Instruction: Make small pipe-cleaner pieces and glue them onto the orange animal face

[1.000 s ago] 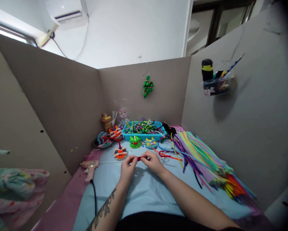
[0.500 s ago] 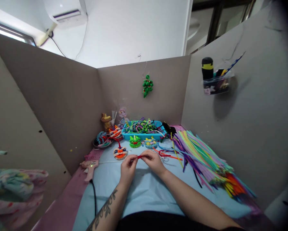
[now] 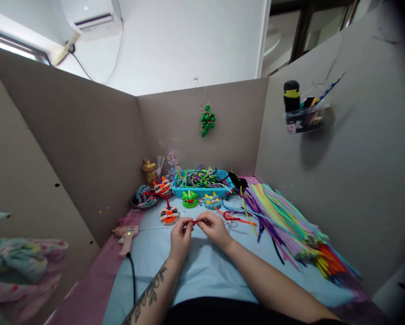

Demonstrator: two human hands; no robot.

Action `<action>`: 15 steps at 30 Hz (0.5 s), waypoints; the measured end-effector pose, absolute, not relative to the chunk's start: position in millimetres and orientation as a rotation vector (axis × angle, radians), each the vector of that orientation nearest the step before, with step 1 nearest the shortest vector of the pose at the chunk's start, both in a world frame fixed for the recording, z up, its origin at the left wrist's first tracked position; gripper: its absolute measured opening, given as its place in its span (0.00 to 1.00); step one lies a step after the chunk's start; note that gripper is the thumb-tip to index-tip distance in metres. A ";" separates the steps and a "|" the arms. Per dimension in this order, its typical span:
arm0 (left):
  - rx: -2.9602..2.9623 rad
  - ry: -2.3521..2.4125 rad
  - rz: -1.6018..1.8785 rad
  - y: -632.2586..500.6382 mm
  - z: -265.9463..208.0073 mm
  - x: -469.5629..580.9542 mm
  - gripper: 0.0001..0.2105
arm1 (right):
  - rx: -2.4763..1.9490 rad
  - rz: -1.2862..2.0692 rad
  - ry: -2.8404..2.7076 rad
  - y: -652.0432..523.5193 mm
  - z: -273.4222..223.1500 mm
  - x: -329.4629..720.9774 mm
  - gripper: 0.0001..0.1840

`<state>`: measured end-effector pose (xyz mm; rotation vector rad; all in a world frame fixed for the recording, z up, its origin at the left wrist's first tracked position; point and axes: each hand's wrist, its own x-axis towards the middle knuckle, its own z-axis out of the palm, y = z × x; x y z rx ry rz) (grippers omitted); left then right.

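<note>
A short red pipe cleaner [image 3: 195, 222] spans the gap between my fingertips, mostly hidden by them. My left hand [image 3: 181, 237] pinches one end, and my right hand [image 3: 214, 229] pinches the other. Both hands are held close together above the light blue table cover [image 3: 202, 266]. Just beyond my left hand lies an orange and cream lion-head figure [image 3: 169, 215] made of pipe cleaners. Behind my hands sit a green figure [image 3: 190, 199] and a light blue and yellow one [image 3: 212, 201]. A bent red pipe cleaner [image 3: 231, 215] lies beside my right hand.
A blue basket [image 3: 202, 192] full of pipe cleaner scraps stands at the back. Bundles of long pipe cleaners [image 3: 283, 216] spread along the right. A pink glue gun [image 3: 128, 234] with a black cord lies at the left, near a dark bowl [image 3: 144, 205]. Grey panels [image 3: 202, 108] enclose the table.
My fingers have shifted slightly around the red pipe cleaner, with the left hand a touch further right. Everything else lies where it was.
</note>
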<state>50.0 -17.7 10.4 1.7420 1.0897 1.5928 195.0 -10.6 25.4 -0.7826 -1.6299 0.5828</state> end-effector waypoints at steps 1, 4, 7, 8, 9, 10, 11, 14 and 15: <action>1.749 1.094 1.598 -17.7 10.5 49.8 0.06 | -0.797 0.581 -1.625 -10.3 25.2 195.1 0.03; 1.804 1.110 1.590 -18.3 12.5 48.6 0.06 | -0.815 0.579 -1.632 -9.9 24.7 195.6 0.03; 1.839 1.117 1.572 -19.8 15.4 47.6 0.06 | -0.819 0.565 -1.653 -10.0 24.8 195.7 0.04; 1.843 1.116 1.569 -20.5 16.3 47.5 0.06 | -0.820 0.560 -1.660 -10.0 24.9 195.7 0.04; 1.845 1.116 1.564 -21.2 17.1 47.5 0.06 | -0.821 0.558 -1.668 -10.1 24.9 195.7 0.04; 1.846 1.116 1.558 -21.8 17.8 47.6 0.06 | -0.822 0.556 -1.675 -10.1 24.9 195.7 0.04; 1.844 1.118 1.551 -22.3 18.4 47.9 0.06 | -0.822 0.557 -1.681 -10.1 24.9 195.7 0.04; 1.827 1.132 1.539 -23.0 19.4 49.0 0.06 | -0.822 0.555 -1.693 -10.5 25.2 195.6 0.04; 1.822 1.139 1.539 -22.9 19.5 49.4 0.06 | -0.823 0.553 -1.696 -10.7 25.4 195.5 0.04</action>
